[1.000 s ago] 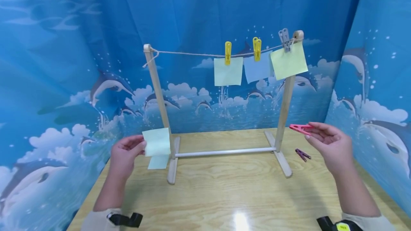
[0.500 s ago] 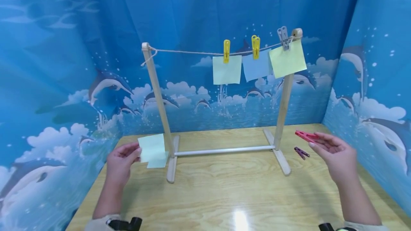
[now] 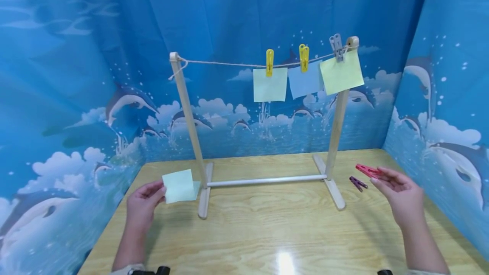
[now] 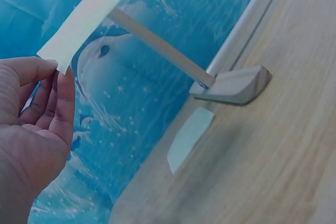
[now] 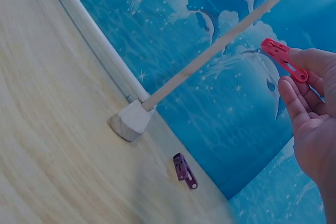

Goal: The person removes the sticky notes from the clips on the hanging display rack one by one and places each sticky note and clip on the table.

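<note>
In my head view, I saw the left hand (image 3: 142,203) lower its pale green note (image 3: 177,186), which hid more of the second note (image 3: 196,191); the right hand (image 3: 402,196) brought the red clothespin (image 3: 368,170) down nearer the purple clothespin (image 3: 358,183).

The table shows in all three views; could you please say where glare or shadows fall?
Head view: white glare low on the table, faint shadows beside the left forearm and right forearm; left wrist view: a soft shadow beside the loose paper; right wrist view: a dim one near the purple clothespin.
</note>
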